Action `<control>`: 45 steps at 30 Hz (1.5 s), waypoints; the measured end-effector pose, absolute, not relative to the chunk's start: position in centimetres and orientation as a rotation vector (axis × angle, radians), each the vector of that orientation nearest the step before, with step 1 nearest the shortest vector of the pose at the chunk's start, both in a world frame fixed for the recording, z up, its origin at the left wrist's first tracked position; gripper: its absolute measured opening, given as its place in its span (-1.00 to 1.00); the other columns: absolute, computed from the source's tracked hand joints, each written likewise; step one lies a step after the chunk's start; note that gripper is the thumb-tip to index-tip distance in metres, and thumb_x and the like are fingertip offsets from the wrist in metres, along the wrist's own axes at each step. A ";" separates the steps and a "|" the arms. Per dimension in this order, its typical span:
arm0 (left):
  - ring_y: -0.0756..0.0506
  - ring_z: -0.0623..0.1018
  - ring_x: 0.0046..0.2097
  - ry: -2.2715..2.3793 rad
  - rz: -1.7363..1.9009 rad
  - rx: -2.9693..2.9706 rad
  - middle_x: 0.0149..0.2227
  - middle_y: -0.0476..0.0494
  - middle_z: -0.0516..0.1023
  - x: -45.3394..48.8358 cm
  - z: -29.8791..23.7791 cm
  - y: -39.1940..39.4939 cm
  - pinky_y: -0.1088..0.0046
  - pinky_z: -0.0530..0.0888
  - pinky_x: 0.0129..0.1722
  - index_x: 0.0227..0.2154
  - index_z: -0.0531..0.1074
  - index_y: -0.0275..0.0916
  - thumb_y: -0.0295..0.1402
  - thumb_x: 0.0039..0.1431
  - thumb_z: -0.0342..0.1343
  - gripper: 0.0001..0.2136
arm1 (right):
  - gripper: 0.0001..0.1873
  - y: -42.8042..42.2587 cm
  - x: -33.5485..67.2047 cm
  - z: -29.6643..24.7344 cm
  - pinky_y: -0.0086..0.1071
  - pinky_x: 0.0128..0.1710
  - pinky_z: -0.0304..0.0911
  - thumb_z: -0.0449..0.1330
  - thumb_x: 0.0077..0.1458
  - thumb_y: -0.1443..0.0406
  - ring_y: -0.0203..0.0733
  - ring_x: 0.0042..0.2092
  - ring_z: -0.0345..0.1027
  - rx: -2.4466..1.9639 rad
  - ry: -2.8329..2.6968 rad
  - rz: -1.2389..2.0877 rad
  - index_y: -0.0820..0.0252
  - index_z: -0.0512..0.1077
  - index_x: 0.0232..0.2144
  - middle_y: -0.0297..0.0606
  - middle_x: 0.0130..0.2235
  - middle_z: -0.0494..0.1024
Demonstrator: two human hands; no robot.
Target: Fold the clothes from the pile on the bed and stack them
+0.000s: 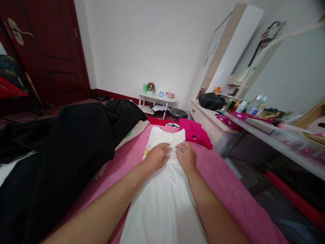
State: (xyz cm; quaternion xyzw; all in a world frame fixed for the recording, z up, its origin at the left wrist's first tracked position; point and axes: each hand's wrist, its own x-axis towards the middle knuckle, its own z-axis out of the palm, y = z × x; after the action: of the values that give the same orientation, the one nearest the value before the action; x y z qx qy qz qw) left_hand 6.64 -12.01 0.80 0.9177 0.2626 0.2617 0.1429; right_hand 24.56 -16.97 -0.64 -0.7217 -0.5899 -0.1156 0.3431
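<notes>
Door (61,51): dark red, shut beside a white wall (142,44).
Black clothes (81,135): heaped on the left of the bed.
Bed (215,179): pink cover running under the clothes.
Low table (155,96): by the far wall, bearing a green cup (144,87), a plant (150,87) and small items.
Left hand (157,156): half-curled on the white cloth; whether it pinches, I cannot tell.
White cloth (162,200): mid-bed, far end folded over.
Right hand (186,157): fingers bent on the cloth, grip likewise unclear.
Pink shirt (194,132): just beyond, touching it.
Dresser (203,117): right, under a black bag (211,101).
</notes>
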 end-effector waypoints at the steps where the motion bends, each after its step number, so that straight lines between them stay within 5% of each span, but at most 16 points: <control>1: -0.17 0.25 0.21 0.707 0.690 2.680 0.21 -0.21 0.26 6.9 -0.2 -12.2 0.33 0.18 0.17 0.12 0.30 -0.25 -0.33 0.21 -0.06 -0.58 | -0.70 -16.9 24.6 -0.7 -0.26 -0.07 0.19 0.07 0.00 0.32 -0.09 -0.03 0.32 -1.880 -1.607 -0.295 0.06 0.50 -0.21 -0.24 -0.05 0.49; 4: -0.22 0.04 0.31 0.762 0.518 2.716 0.30 -0.15 0.08 7.0 -1.9 -12.5 0.14 0.01 0.25 0.23 0.12 -0.18 -0.19 0.27 -0.15 -0.51 | -0.55 -16.5 24.7 -1.4 0.03 0.17 -0.09 -0.02 0.17 0.18 0.03 0.25 -0.02 -2.052 -1.755 -0.094 0.03 0.32 0.10 -0.23 0.22 0.23; 8: -0.25 0.01 0.32 0.824 0.478 2.732 0.32 -0.13 0.02 6.8 -1.9 -12.7 0.08 -0.01 0.24 0.26 0.05 -0.14 -0.15 0.28 -0.20 -0.49 | -0.48 -16.4 24.7 -2.2 0.17 0.18 -0.25 -0.19 0.26 0.10 0.03 0.32 -0.23 -2.202 -1.790 0.074 0.00 0.10 0.23 -0.26 0.31 0.02; 14: -0.26 0.02 0.31 0.846 0.506 2.742 0.31 -0.10 0.04 6.9 -1.7 -13.1 0.04 0.00 0.23 0.26 0.07 -0.13 -0.15 0.28 -0.21 -0.50 | -0.58 -14.7 25.3 -0.5 -0.18 0.06 0.08 -0.13 0.25 0.17 -0.08 0.08 0.26 -2.222 -1.844 -0.222 0.14 0.42 -0.03 -0.11 0.04 0.45; 17: -0.25 0.02 0.31 0.860 0.502 2.738 0.31 -0.08 0.04 6.8 -1.6 -13.2 0.04 0.00 0.24 0.24 0.11 -0.12 -0.16 0.27 -0.21 -0.51 | -0.57 -12.7 26.8 0.6 -0.29 0.04 0.09 -0.17 0.26 0.25 -0.15 0.03 0.30 -2.239 -1.899 -0.262 0.22 0.46 -0.13 -0.06 -0.04 0.49; 21: -0.26 0.03 0.31 0.858 0.504 2.721 0.31 -0.11 0.04 6.8 -1.4 -13.2 0.03 0.00 0.24 0.24 0.11 -0.15 -0.17 0.27 -0.20 -0.51 | -0.54 -10.0 29.7 0.3 -0.05 0.20 -0.16 -0.08 0.22 0.20 -0.02 0.28 -0.08 -2.310 -1.925 -0.239 0.21 0.28 0.11 -0.09 0.26 0.15; 26: -0.27 0.01 0.32 0.847 0.487 2.732 0.32 -0.11 0.02 6.8 -1.6 -13.1 0.03 -0.01 0.24 0.25 0.09 -0.16 -0.17 0.27 -0.20 -0.49 | -0.37 -7.3 31.8 -1.5 0.18 0.20 -0.56 -0.24 0.23 -0.03 0.07 0.34 -0.51 -2.568 -1.787 -0.349 0.01 0.00 0.27 -0.27 0.36 -0.19; 35: -0.28 0.04 0.30 0.774 0.515 2.665 0.31 -0.11 0.05 6.8 -2.1 -12.2 0.09 -0.03 0.23 0.23 0.12 -0.16 -0.17 0.25 -0.12 -0.50 | -0.28 -9.6 31.0 -2.1 0.24 0.19 -0.38 -0.31 0.19 -0.13 0.17 0.34 -0.52 -2.599 -1.630 -0.018 -0.04 -0.19 0.31 -0.26 0.36 -0.44; 41: -0.22 0.14 0.27 0.753 0.585 2.708 0.28 -0.23 0.11 6.3 -2.2 -11.7 0.25 0.07 0.23 0.21 0.17 -0.26 -0.13 0.23 -0.06 -0.47 | -0.30 -16.2 30.6 -1.7 0.07 0.24 -0.32 -0.30 0.22 -0.08 0.02 0.34 -0.38 -2.520 -1.759 0.126 0.03 -0.24 0.31 -0.23 0.36 -0.25; 45: -0.28 0.08 0.29 0.761 0.688 2.759 0.29 -0.31 0.07 5.8 -2.0 -12.8 0.12 0.09 0.22 0.20 0.17 -0.26 -0.17 0.18 0.02 -0.45 | -0.29 -21.2 29.9 -1.3 0.06 0.25 -0.33 -0.30 0.22 -0.08 0.01 0.35 -0.38 -2.498 -1.823 0.143 0.07 -0.20 0.31 -0.21 0.36 -0.22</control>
State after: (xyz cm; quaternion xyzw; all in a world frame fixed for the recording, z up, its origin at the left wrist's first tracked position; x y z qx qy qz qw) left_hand 5.85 -12.83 -2.00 0.9328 0.2571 0.2325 0.0989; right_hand 29.95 -21.18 -1.32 -0.8067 -0.5887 0.0461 0.0229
